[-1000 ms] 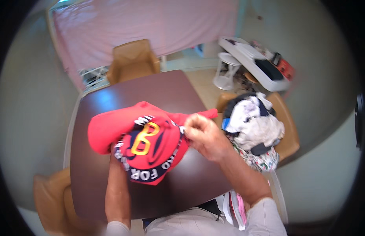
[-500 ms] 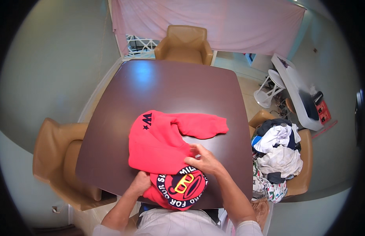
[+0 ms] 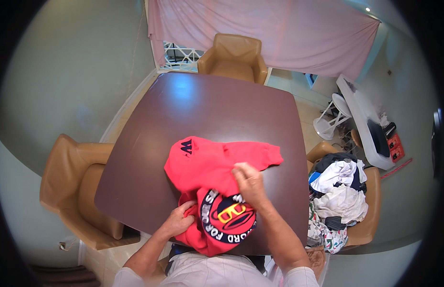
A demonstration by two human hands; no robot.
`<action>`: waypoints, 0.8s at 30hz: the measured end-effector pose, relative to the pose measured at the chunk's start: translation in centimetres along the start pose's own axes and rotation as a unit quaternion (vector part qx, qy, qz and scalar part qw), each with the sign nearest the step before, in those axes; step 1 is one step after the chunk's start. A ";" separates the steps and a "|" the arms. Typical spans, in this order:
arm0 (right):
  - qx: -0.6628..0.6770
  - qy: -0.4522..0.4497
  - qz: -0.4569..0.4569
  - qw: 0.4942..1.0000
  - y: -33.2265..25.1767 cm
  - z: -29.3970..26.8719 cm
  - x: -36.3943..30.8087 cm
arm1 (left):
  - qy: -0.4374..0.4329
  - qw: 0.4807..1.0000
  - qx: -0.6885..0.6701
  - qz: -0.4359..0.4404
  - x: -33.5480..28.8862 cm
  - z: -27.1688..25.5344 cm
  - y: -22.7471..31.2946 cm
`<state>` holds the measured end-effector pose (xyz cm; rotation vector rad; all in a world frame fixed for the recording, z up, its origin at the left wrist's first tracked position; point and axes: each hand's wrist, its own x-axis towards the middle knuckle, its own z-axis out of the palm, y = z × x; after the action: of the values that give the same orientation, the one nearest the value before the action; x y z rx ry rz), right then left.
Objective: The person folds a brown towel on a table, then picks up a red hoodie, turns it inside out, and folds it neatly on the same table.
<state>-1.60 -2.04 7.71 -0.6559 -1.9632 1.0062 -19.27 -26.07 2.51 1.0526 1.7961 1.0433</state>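
Observation:
A red sweatshirt (image 3: 207, 170) lies bunched at the near side of the dark brown table (image 3: 222, 105). One sleeve stretches to the right, and a dark printed mark shows near its upper left. Closer to me, a round dark badge with white lettering and yellow glasses faces up. My left hand (image 3: 181, 221) is closed on the fabric at the lower left, with folds around its fingers. Over the right part, beside the sleeve, my right hand (image 3: 250, 184) has its fingers curled together against the cloth; its fingertips are slightly blurred.
On a tan armchair (image 3: 370, 205) at the right sits a pile of mixed clothes (image 3: 339, 196). Other tan armchairs stand at the left (image 3: 83, 191) and far side (image 3: 236, 50). A white stool (image 3: 334, 115) and a white desk (image 3: 363, 119) are at the far right.
My right hand has moved up and slightly right, its fingers drawing together. My left hand has shifted right. The sweatshirt's body has become more bunched, and the badge has turned and moved right.

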 end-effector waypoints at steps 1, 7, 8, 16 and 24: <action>0.056 0.033 0.063 0.996 0.1 -1.6 0.7 | -0.003 1.000 -0.006 0.001 -0.4 -0.1 0.1; 0.307 0.214 0.181 0.909 13.1 -11.8 -3.4 | -0.023 0.942 -0.285 -0.175 -2.5 0.2 0.0; 0.340 0.243 0.233 0.878 13.2 -11.4 -4.8 | -0.003 0.918 -0.340 -0.202 -3.0 0.2 1.0; -0.118 0.325 0.266 0.900 12.3 -13.4 -10.3 | -0.046 0.957 0.228 0.172 -3.1 -0.8 5.7; -0.375 0.045 -0.039 0.925 1.3 -6.7 -6.1 | -0.006 0.933 0.185 0.309 13.5 5.9 6.0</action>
<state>7.43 -3.07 6.34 -0.9967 -2.2555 0.1289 -17.00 -10.33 2.98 1.9365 1.7242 1.0597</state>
